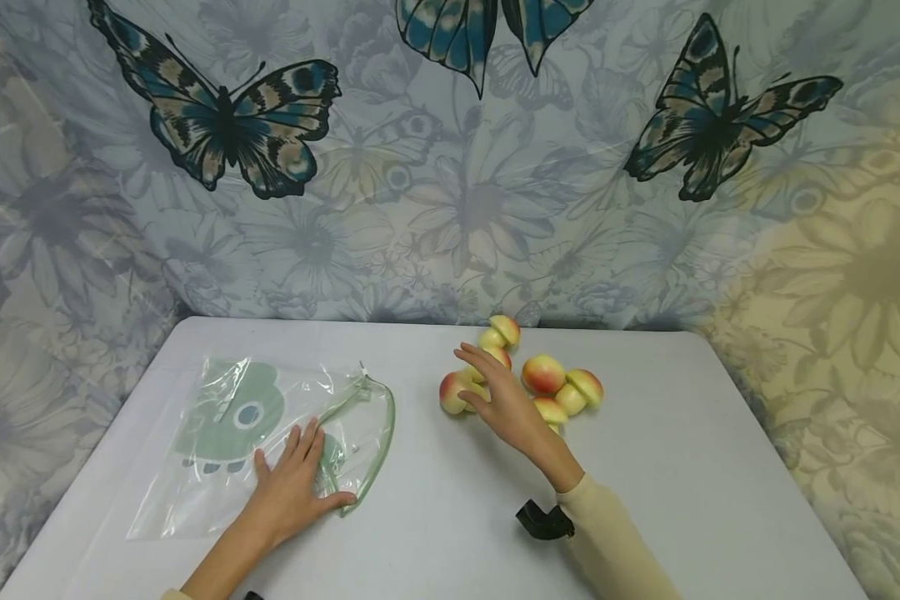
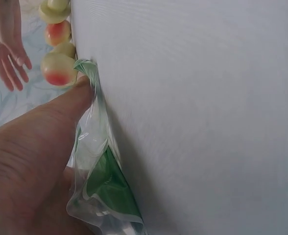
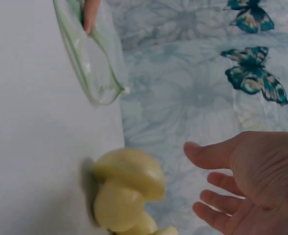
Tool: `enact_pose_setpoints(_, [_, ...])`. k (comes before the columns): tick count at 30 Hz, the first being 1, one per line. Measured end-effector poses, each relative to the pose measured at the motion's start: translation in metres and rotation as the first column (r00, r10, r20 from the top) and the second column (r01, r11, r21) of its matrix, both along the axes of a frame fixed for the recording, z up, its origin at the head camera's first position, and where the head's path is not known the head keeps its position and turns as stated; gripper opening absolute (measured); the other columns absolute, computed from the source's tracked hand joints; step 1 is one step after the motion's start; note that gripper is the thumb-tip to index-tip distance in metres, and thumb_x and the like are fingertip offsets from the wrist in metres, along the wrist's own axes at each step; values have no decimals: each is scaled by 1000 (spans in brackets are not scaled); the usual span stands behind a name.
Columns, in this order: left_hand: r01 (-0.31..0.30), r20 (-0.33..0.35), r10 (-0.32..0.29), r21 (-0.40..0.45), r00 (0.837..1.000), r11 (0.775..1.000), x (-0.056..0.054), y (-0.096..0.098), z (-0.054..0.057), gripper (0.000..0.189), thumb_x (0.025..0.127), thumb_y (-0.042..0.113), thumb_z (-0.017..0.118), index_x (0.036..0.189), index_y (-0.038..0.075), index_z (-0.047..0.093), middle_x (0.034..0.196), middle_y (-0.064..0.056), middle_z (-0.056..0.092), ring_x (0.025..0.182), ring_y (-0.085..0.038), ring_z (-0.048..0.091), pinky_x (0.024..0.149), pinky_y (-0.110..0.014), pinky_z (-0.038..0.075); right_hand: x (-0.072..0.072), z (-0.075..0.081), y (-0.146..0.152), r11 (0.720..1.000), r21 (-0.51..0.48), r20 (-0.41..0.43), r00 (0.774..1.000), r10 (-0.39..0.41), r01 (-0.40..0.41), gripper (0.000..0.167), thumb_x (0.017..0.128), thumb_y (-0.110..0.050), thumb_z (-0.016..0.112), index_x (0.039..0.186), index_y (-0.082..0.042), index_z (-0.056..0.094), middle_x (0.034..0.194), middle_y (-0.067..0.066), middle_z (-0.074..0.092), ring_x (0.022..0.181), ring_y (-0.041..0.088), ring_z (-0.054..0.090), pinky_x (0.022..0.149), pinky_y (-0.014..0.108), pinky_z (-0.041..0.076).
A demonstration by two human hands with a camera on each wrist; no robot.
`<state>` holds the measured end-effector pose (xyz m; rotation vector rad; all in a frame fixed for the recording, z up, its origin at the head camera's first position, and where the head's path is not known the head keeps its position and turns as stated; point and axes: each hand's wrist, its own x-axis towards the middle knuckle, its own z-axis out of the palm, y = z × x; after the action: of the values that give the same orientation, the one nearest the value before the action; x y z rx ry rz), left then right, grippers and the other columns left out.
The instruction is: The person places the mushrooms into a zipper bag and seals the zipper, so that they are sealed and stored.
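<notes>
A clear plastic zip bag [image 1: 228, 417] with a green one-eyed print lies flat on the table. Its green-edged mouth [image 1: 386, 433] gapes on the right side. My left hand [image 1: 288, 492] rests on the bag with fingers spread, and its thumb touches the green edge near the lower corner. Over on the right, my right hand [image 1: 513, 412] hovers among several yellow-and-red mushroom-shaped pieces [image 1: 543, 375], fingers extended and holding nothing. In the right wrist view, one pale yellow mushroom-shaped piece [image 3: 129, 171] lies beside that hand, apart from its thumb. The hand partly hides some pieces in the head view.
The white table [image 1: 450, 533] ends at a wall covering [image 1: 457, 208] with butterfly and flower prints. A black strap piece [image 1: 544, 521] shows beside the right sleeve [image 1: 615, 542]. More mushroom-shaped pieces [image 1: 504, 331] sit near the table's back edge.
</notes>
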<state>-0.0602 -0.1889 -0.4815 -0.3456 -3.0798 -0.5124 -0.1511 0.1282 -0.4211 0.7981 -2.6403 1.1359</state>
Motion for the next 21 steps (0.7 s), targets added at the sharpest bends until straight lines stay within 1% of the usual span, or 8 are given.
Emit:
enact_pose_setpoints(3, [3, 1, -3, 13, 1000, 1000, -1, 1, 1, 108, 71, 59, 77, 144, -10, 38, 155, -24, 29, 141, -47, 27, 94, -85, 13, 0, -4, 6, 999, 21, 13, 1000, -25, 25, 60, 83, -2, 76, 138, -1, 53, 146, 16, 48, 135, 30, 45, 103, 46, 44])
enact_pose_setpoints(8, [7, -4, -6, 4, 1000, 1000, -1, 0, 1, 109, 70, 59, 78, 145, -9, 38, 155, -23, 29, 140, -47, 27, 94, -85, 13, 0, -10, 11, 998, 32, 25, 999, -47, 46, 62, 80, -2, 79, 136, -1, 54, 142, 16, 53, 131, 30, 50, 102, 45, 45])
enact_pose_setpoints(17, [10, -4, -10, -9, 1000, 1000, -1, 0, 2, 110, 70, 59, 78, 145, -9, 36, 156, -23, 29, 141, -48, 27, 94, -85, 13, 1, -22, 15, 998, 6, -3, 998, -66, 66, 61, 77, -2, 81, 133, 2, 56, 134, 17, 58, 126, 31, 53, 102, 45, 45])
enact_pose_setpoints(21, [7, -4, -7, 0, 1000, 1000, -1, 0, 1, 109, 70, 59, 78, 145, -9, 37, 156, -23, 29, 141, -48, 26, 95, -85, 12, 2, -28, 14, 997, -20, 28, 997, -72, 72, 64, 76, 1, 81, 134, 4, 53, 134, 19, 57, 126, 32, 53, 104, 45, 43])
